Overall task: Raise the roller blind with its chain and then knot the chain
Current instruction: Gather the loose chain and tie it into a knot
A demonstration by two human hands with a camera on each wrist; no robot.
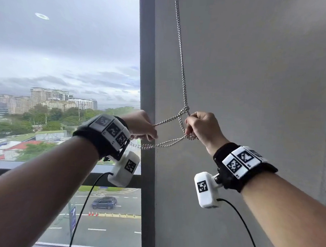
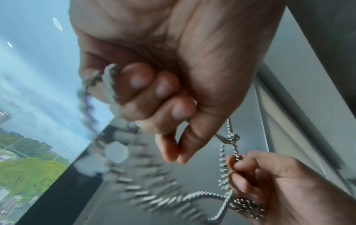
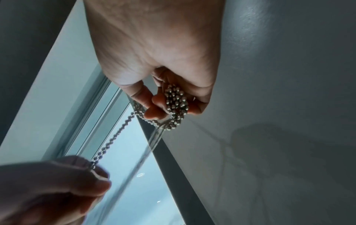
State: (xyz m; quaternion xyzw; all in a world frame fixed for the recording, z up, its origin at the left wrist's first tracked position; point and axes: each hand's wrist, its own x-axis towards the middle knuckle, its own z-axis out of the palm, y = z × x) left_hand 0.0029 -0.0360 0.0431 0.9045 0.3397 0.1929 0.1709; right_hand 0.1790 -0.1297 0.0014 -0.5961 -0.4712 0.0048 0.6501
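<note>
We are gripping one bead chain (image 1: 181, 66) with our two hands, its loose crossing sitting just above and between them. Our left hand (image 1: 141, 125) is pinching two strands; our right hand (image 1: 204, 128) is clenching a bunched coil.

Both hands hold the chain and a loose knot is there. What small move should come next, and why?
Probably draw the two hands apart to tighten it. The knot in the chain is loose, with open loops below it. The left hand pinches two strands and the right hand grips a bunched part, so both can pull.
</note>
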